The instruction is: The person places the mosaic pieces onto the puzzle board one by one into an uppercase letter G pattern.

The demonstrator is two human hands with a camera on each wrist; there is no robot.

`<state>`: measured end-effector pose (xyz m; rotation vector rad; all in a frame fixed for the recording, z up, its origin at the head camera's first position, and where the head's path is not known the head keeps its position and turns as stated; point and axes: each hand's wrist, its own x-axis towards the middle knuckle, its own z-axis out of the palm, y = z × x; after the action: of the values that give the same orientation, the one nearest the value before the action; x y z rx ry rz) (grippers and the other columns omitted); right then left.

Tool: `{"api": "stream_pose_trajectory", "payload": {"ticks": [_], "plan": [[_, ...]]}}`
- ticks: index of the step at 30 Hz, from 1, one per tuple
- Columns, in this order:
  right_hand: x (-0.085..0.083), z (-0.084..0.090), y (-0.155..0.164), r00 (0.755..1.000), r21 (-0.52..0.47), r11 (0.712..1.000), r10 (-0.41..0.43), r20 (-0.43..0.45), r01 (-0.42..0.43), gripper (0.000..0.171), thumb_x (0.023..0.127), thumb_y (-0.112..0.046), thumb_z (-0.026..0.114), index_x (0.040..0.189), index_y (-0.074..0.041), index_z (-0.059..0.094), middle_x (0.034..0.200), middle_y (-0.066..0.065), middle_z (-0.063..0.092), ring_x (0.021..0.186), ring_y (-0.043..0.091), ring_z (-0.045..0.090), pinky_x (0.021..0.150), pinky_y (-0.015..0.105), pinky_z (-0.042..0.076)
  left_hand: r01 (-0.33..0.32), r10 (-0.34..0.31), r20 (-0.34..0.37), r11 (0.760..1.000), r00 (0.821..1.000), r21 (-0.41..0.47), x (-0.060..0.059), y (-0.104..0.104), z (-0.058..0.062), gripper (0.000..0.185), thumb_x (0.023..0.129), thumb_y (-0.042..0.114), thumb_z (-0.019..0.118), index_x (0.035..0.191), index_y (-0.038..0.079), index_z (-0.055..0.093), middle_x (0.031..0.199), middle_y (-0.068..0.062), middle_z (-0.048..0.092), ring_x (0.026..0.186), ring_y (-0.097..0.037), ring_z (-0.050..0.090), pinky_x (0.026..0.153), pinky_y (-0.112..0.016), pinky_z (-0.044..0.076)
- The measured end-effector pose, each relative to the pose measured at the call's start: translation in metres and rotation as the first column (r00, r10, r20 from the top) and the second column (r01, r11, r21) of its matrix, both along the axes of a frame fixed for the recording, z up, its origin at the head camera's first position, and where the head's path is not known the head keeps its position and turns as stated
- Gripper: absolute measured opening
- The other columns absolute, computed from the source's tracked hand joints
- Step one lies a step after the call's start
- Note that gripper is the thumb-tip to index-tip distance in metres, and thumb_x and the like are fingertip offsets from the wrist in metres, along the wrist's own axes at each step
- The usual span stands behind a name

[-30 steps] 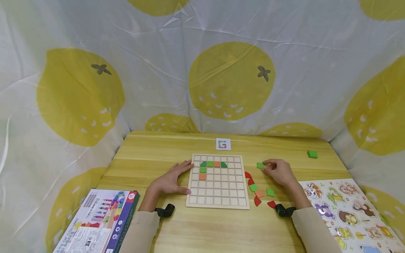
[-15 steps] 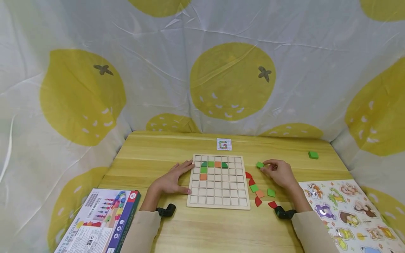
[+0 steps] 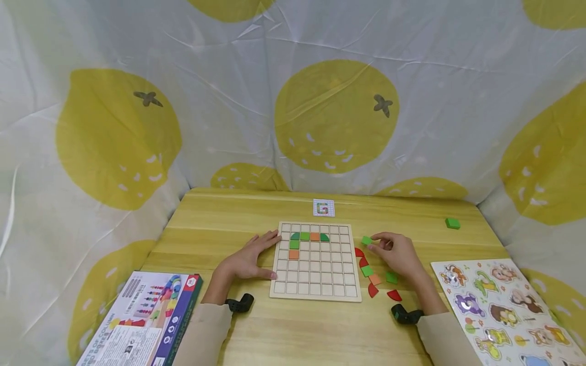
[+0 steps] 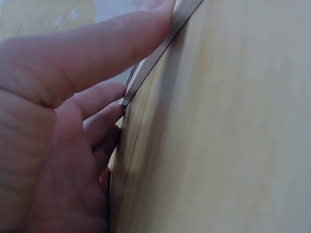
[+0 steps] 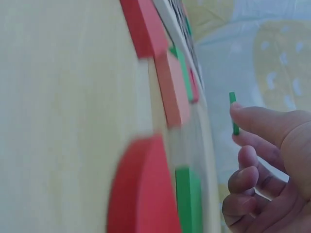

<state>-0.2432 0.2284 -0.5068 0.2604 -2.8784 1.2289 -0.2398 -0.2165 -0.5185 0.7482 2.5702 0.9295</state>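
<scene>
While the spread left hand (image 3: 247, 262) touches the left edge of the grid board (image 3: 321, 277), right hand (image 3: 397, 255) pinches a green tile (image 3: 366, 240).
Tile just right of board, near a red piece (image 3: 359, 252).

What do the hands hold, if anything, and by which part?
The right hand pinches a green square tile by its right side; the left hand only touches the left edge of the wooden grid board.

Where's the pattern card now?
Head view, slightly right of centre: the pattern card lies on the table just past the far edge of the grid board, not touching.
</scene>
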Motion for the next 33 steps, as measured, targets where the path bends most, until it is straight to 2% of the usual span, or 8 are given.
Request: {"api": "stream_pose_trajectory", "payload": {"ticks": [7,16,26,33], "plan": [[0.005,0.012,-0.024,1.0,-0.075,0.997,0.017,0.004,-0.017,0.028,0.093,-0.026,0.079,0.116,-0.01,0.076,0.082,0.005,0.061,0.069,0.017,0.051,0.055,0.024,0.042,-0.015,0.015,0.009,1.0,1.0,-0.005,0.001,0.0,-0.001,0.103,0.079,0.044,0.086,0.164,0.019,0.032,0.174,-0.002,0.014,0.161,-0.037,0.009,0.13,-0.059,0.005],[0.011,0.019,-0.067,0.996,-0.075,0.993,0.089,0.002,-0.088,0.025,0.089,-0.025,0.082,0.112,-0.014,0.078,0.081,0.002,0.059,0.068,0.016,0.05,0.055,0.023,0.04,-0.012,0.012,-0.005,1.0,1.0,-0.016,0.0,0.001,-0.003,0.103,0.08,0.042,0.086,0.164,0.018,0.03,0.174,-0.003,0.014,0.161,-0.034,0.012,0.13,-0.057,0.004],[0.019,0.007,-0.118,0.975,-0.076,0.972,0.224,0.014,-0.222,0.02,0.088,-0.024,0.083,0.107,-0.017,0.079,0.077,-0.006,0.058,0.065,0.01,0.049,0.057,0.021,0.041,-0.002,0.001,-0.016,0.999,1.0,-0.036,0.0,0.001,-0.003,0.104,0.081,0.043,0.085,0.165,0.018,0.028,0.174,-0.002,0.015,0.161,-0.031,0.011,0.131,-0.055,0.004],[0.023,-0.003,-0.142,0.959,-0.059,0.957,0.284,-0.002,-0.283,0.018,0.088,-0.026,0.083,0.104,-0.018,0.08,0.075,-0.007,0.058,0.067,0.009,0.052,0.06,0.022,0.045,0.001,-0.003,-0.04,1.0,0.999,-0.03,-0.001,0.002,-0.002,0.104,0.081,0.044,0.085,0.164,0.015,0.029,0.174,-0.006,0.017,0.161,-0.032,0.012,0.131,-0.056,0.005]]}}
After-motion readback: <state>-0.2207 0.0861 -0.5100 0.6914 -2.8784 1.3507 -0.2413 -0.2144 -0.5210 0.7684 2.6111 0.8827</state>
